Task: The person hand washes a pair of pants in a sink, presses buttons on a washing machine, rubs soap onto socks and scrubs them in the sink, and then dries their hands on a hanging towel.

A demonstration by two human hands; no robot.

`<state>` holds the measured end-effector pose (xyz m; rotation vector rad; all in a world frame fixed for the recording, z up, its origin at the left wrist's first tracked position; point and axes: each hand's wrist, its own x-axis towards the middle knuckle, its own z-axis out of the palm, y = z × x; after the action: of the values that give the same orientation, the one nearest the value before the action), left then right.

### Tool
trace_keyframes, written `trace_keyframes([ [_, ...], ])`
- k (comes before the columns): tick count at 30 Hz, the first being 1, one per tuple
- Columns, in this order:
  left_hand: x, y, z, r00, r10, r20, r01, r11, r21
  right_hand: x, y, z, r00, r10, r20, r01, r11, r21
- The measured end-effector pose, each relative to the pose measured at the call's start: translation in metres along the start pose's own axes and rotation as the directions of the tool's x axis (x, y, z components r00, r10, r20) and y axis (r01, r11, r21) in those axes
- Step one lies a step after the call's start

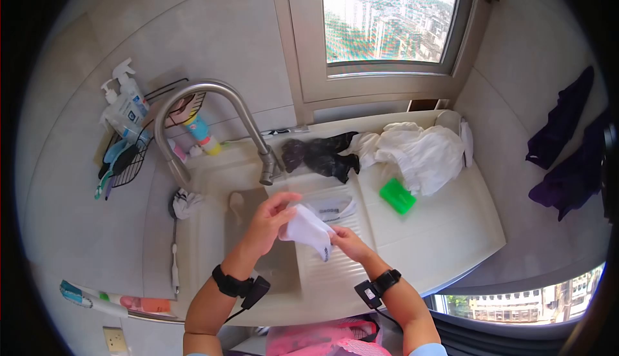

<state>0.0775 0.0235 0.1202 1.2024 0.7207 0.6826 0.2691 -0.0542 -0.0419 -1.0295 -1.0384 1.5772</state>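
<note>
A white sock [308, 230] with dark lettering near one end is stretched between my two hands above the ribbed washboard [345, 262] of the sink. My left hand [272, 219] grips its upper left end, with some fingers hidden behind the fabric. My right hand [350, 244] pinches its lower right end. Behind it, another white sock [336, 209] with dark lettering lies flat on the ribs. A green bar of soap [397, 196] rests on the smooth counter to the right.
A curved metal faucet [225, 88] arches over the basin [284, 269]. Wet black cloth [322, 155] and a white garment [416, 153] lie along the back edge. Bottles [129, 108] stand on a wire rack at left. Dark purple cloths [561, 124] hang at right. Pink items [322, 340] sit below the front.
</note>
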Motion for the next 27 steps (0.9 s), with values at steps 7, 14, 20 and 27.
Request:
trace_keyframes([
  [7,0.024,-0.175,-0.066,0.903,-0.304,-0.305,0.340,0.937,0.075,0.004,-0.023,-0.058,0.908,-0.288,-0.304,-0.205,0.327,-0.922],
  [14,0.038,-0.190,-0.067,0.847,0.458,-0.270,-0.157,0.701,0.696,-0.001,-0.040,-0.117,0.720,-0.428,-0.546,-0.631,-0.079,-0.771],
  [20,0.032,-0.189,-0.075,0.936,0.347,-0.063,-0.181,0.627,0.758,0.002,-0.027,-0.122,0.700,-0.662,-0.268,-0.545,-0.253,-0.800],
  [27,-0.001,-0.171,-0.064,0.969,0.248,-0.023,-0.174,0.741,0.648,0.013,-0.028,-0.118,0.753,-0.508,-0.418,-0.537,-0.106,-0.837],
])
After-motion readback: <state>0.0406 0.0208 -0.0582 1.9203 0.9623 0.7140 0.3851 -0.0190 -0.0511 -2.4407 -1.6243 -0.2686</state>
